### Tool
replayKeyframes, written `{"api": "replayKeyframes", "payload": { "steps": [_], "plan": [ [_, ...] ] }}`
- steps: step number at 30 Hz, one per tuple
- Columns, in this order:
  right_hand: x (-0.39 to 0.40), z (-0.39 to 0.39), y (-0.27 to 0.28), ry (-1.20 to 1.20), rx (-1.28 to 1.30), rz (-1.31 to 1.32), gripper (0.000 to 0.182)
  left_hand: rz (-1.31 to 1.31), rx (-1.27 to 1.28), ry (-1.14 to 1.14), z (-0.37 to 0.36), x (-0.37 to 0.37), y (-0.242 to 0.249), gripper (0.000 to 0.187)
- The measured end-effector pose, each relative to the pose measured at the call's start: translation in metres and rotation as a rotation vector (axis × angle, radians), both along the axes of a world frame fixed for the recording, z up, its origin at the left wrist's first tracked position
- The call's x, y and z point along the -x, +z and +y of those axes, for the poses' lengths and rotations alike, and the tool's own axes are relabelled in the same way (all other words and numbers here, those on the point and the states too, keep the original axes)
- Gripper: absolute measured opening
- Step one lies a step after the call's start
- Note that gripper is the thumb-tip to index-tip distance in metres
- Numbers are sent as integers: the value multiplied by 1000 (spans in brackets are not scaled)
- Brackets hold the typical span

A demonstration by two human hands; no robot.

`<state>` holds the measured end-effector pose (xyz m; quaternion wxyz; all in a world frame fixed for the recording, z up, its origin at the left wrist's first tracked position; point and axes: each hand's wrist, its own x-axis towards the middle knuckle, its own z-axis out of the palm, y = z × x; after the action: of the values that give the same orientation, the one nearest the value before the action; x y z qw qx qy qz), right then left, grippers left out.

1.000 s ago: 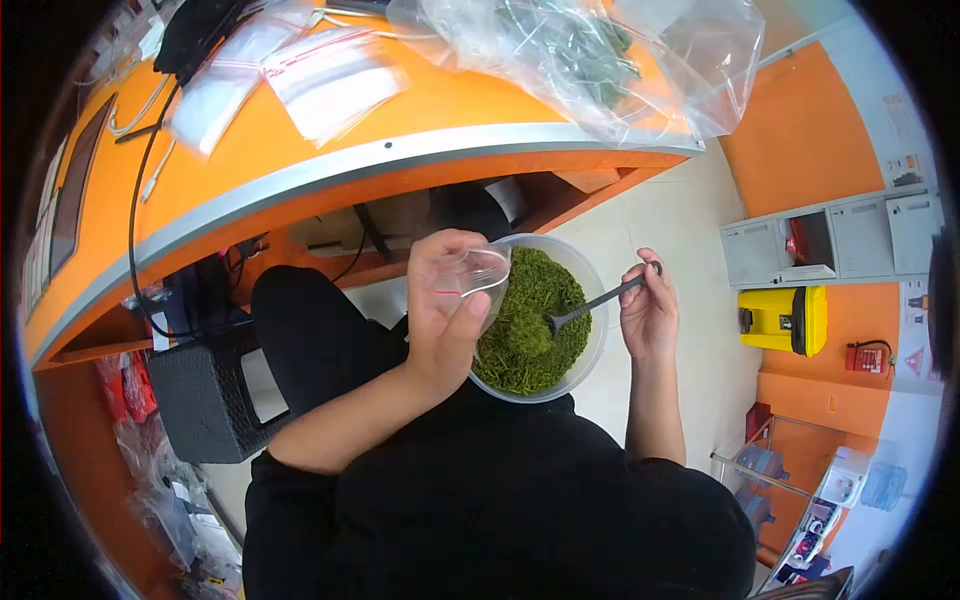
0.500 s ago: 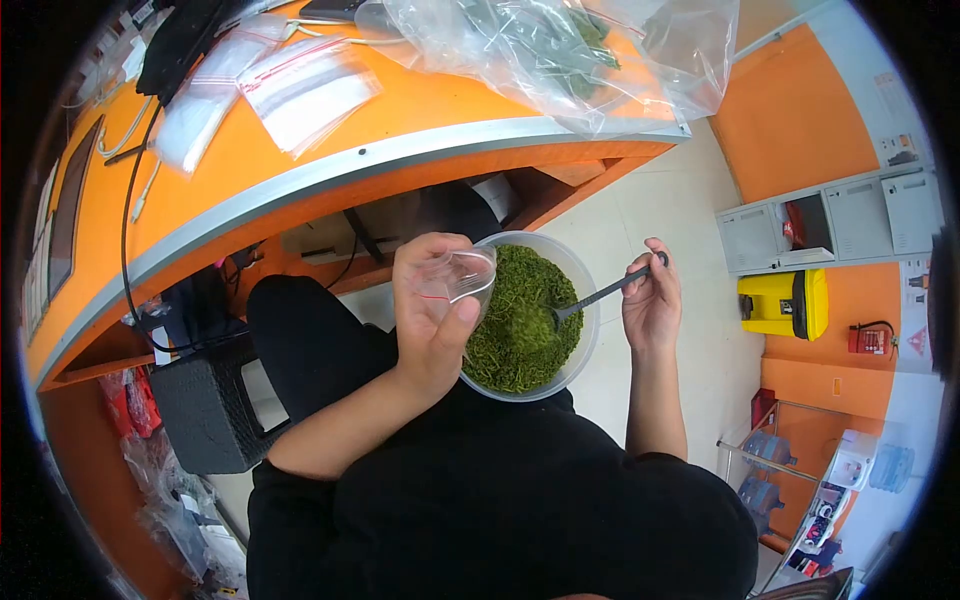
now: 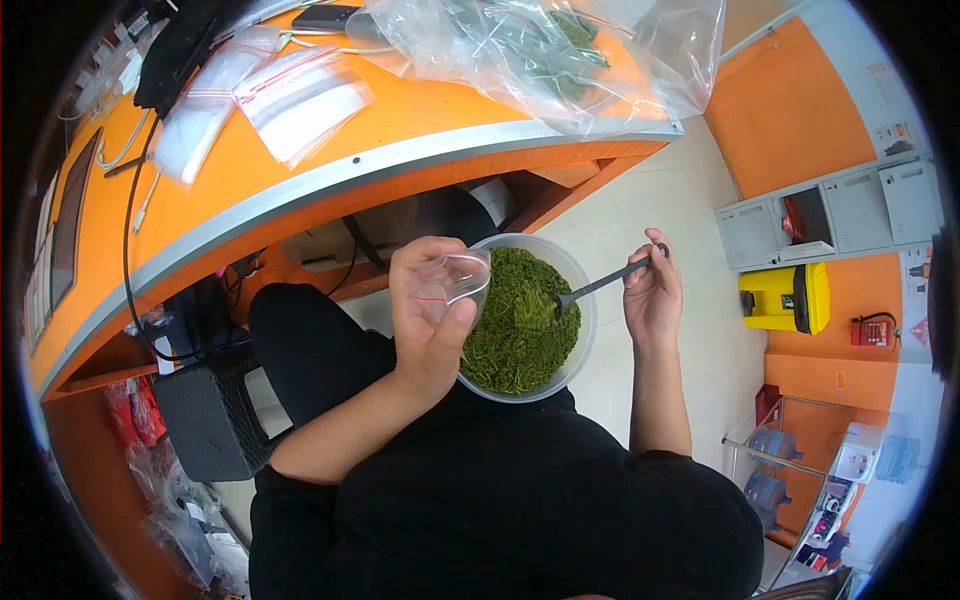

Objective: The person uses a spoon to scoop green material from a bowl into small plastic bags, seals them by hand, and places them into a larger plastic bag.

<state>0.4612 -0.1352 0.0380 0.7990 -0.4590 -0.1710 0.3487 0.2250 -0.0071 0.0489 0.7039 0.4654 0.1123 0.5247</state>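
Note:
In my left hand (image 3: 430, 325) is a small clear zip-lock bag (image 3: 447, 280) with a red line near its mouth, which gapes toward the bowl. A round translucent plastic bowl (image 3: 588, 345) rests at my lap, filled with shredded green moss-like material (image 3: 515, 350). My right hand (image 3: 655, 290) pinches the end of a dark grey spoon (image 3: 605, 281) between thumb and fingers. The spoon's head lies in the green material, with a lighter green heap on it. What the bag holds, if anything, I cannot make out.
An orange desk (image 3: 420, 115) curves ahead, bearing stacks of zip-lock bags (image 3: 300, 105) and a large clear plastic bag (image 3: 530, 60) with green material inside. A black woven stool or box (image 3: 210, 420) stands at left. To the right are a yellow bin (image 3: 785, 298) and grey lockers (image 3: 855, 210).
The spoon's head has shifted very slightly within the green material. The whole view has moved a little; both hands keep their holds.

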Motion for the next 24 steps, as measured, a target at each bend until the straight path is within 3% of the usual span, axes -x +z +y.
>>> {"api": "replayKeyframes", "payload": {
  "steps": [7, 9, 14, 17, 24],
  "plan": [
    [-7, -2, 17, -82, -84, 25, 26, 112, 2, -33, -1, 2, 4, 51],
    [-12, -7, 29, -123, -127, 37, 25, 397, -243, -70, 1, 2, 8, 55],
    [-14, -14, 72, -159, -353, -137, 17, 693, -558, -85, 0, -1, 29, 59],
    [-8, -13, 88, -146, -341, -307, 19, 785, -709, -46, -2, -4, 29, 63],
    [16, -5, 104, -112, -251, -570, 12, 854, -727, -41, -5, -4, 29, 71]
  ]
}}
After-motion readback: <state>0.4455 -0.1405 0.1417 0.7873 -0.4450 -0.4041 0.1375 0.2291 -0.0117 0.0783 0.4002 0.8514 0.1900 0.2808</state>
